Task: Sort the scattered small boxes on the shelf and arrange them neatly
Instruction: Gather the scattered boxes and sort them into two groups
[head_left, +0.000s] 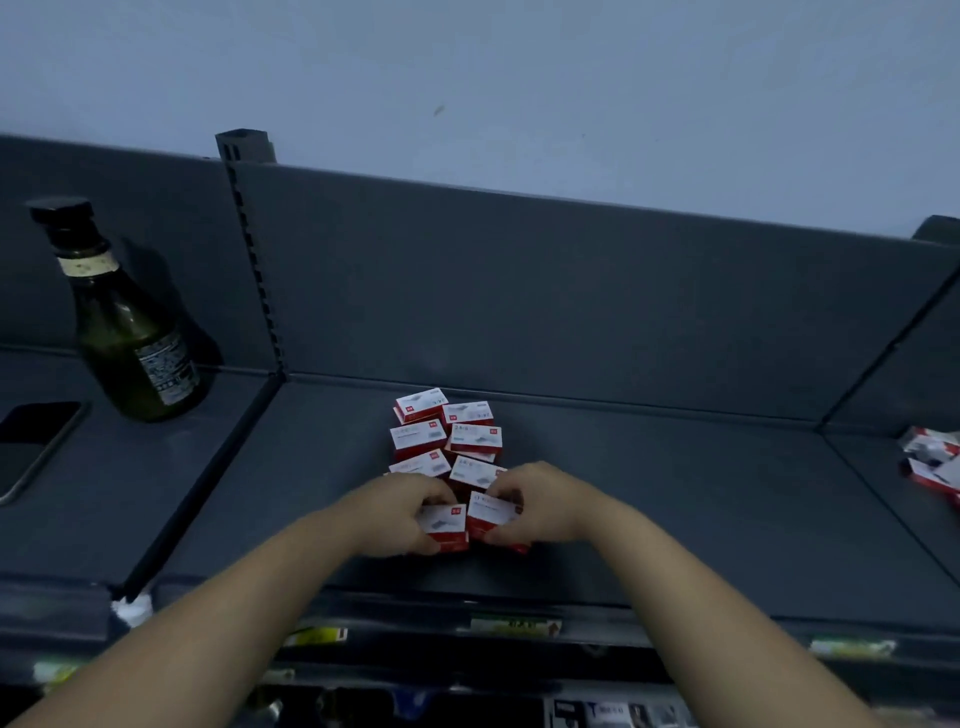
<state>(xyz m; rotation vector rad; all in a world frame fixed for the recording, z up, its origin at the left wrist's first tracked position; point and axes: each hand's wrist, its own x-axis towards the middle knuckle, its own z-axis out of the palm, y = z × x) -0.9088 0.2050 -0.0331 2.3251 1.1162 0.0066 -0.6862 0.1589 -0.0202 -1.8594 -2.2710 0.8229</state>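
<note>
Boxes (470, 439) sit centre frame on shelf (675, 499), approx. two columns. Left hand (402, 512) pinches front-left box (448, 524); right hand (535, 506) pinches front-right box (491, 512). Prob. light, stiff card, easily knocked askew; grip short ends w/ fingertips.

I can read no text. The small red-and-white cardboard boxes (445, 441) in the middle bear red logo squares and grey print, all blurred. The white label (167, 368) on the dark green glass bottle (117, 322), far left, and the near yellow-green shelf-edge tags (515, 626) are equally illegible.
</note>
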